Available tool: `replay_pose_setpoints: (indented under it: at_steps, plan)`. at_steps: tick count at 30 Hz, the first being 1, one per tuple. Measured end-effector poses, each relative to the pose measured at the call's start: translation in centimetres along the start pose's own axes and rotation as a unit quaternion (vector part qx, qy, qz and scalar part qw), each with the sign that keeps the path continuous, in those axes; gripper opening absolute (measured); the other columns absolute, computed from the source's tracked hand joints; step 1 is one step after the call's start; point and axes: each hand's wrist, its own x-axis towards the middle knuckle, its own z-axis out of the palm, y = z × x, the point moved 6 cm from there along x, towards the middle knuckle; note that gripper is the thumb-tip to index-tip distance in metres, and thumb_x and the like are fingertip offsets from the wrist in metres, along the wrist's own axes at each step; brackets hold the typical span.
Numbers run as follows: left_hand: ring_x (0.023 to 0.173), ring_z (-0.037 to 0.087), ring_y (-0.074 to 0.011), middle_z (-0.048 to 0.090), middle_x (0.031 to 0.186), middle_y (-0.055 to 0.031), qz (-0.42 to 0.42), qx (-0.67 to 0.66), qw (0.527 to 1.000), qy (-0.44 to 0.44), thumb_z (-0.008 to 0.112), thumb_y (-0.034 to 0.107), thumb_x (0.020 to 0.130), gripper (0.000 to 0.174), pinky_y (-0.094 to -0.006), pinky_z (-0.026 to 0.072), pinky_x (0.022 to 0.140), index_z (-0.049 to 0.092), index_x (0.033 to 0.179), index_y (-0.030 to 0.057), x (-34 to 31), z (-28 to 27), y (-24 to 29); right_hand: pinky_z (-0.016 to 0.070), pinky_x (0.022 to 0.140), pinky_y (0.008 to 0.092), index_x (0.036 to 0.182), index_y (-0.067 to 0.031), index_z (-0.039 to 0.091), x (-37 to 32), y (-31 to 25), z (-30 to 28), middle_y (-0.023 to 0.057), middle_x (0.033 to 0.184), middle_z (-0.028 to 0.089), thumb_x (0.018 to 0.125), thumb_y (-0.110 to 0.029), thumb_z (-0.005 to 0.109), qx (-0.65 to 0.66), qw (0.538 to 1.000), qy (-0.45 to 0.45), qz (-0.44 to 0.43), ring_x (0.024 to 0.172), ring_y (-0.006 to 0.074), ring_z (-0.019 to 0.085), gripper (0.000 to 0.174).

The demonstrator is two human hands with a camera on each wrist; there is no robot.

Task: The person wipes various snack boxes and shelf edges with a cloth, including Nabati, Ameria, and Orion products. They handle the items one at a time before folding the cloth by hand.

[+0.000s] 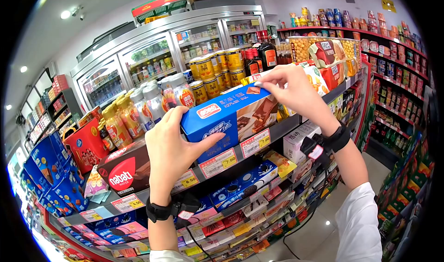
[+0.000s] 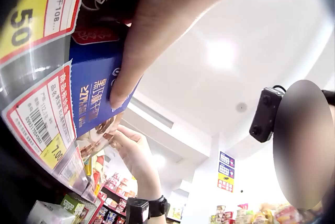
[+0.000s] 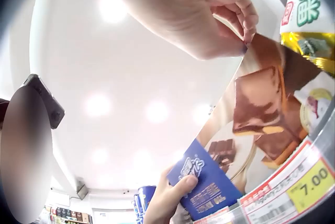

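A long blue biscuit box [image 1: 226, 102] with chocolate squares pictured on its front lies along the edge of the top shelf. My left hand [image 1: 167, 146] grips its left end, thumb [image 1: 210, 142] across the blue front and fingers over the back edge. At the other end my right hand [image 1: 293, 88] pinches the top edge between thumb and fingertips. The right wrist view shows that pinch at the upper corner of the box [image 3: 220, 185]. A brown Nabati box [image 1: 125, 172] stands just left of my left hand.
Price labels [image 1: 218, 164] line the shelf edge below the box. Bottles [image 1: 155, 100] and yellow cans [image 1: 203, 67] stand behind it. Snack bags [image 1: 317, 79] sit to the right. Lower shelves hold more packets, including a blue cookie box [image 1: 243, 183]. A cable [image 1: 296, 229] hangs under my right wrist.
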Motion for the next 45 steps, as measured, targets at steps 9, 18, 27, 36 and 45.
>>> replay_pose_setpoints:
  at_steps: [9,18,27,36,45]
  plan:
    - [0.069,0.067,-0.0244,0.067,0.079,-0.0104,0.001,0.004,1.000,0.001,0.089,0.040,0.059,0.055,-0.0333,0.0529,0.067,0.064,0.091,0.0024,0.1,0.0,-0.1,0.0534,0.068,0.0347,0.087,0.0043,0.072,0.6,0.5,0.5,0.0198,0.076,0.068,0.080,-0.007,0.064,-0.033,0.997,0.063,-0.011,0.069,0.0276,0.067,0.015]
    - [0.072,0.067,-0.0288,0.066,0.081,-0.0113,0.005,0.019,1.000,-0.001,0.086,0.047,0.059,0.059,-0.0371,0.0529,0.066,0.064,0.092,0.0033,0.1,0.2,-0.3,0.0516,0.075,0.0444,0.079,0.0030,0.072,1.6,-7.0,6.9,0.0238,0.078,0.066,0.075,-0.006,0.060,0.047,0.991,0.019,-0.122,0.079,0.0386,0.065,0.015]
    - [0.072,0.067,-0.0305,0.066,0.081,-0.0122,-0.004,0.003,1.000,-0.008,0.084,0.036,0.061,0.049,-0.0384,0.0525,0.065,0.063,0.093,0.0050,0.0,0.6,-0.6,0.0511,0.066,0.0321,0.088,0.0014,0.072,-0.5,-10.4,7.4,0.0142,0.081,0.068,0.079,-0.001,0.065,0.071,0.979,0.004,-0.193,0.075,0.0266,0.067,0.011]
    - [0.075,0.067,-0.0278,0.068,0.082,-0.0126,-0.004,0.018,1.000,-0.004,0.086,0.049,0.060,0.063,-0.0362,0.0528,0.072,0.065,0.097,0.0031,-0.1,0.2,-0.4,0.0508,0.067,0.0293,0.091,0.0002,0.074,-0.6,-1.2,1.1,0.0133,0.081,0.070,0.082,-0.010,0.069,0.015,0.997,0.035,-0.063,0.071,0.0194,0.066,0.014]
    - [0.075,0.067,-0.0289,0.067,0.082,-0.0122,-0.007,-0.002,1.000,0.002,0.084,0.052,0.061,0.066,-0.0372,0.0525,0.069,0.064,0.098,0.0016,-0.2,0.3,-1.1,0.0490,0.066,0.0299,0.093,-0.0022,0.074,-1.3,-1.0,0.4,0.0116,0.080,0.068,0.081,-0.004,0.068,-0.086,0.987,0.088,-0.100,0.069,0.0184,0.063,0.013]
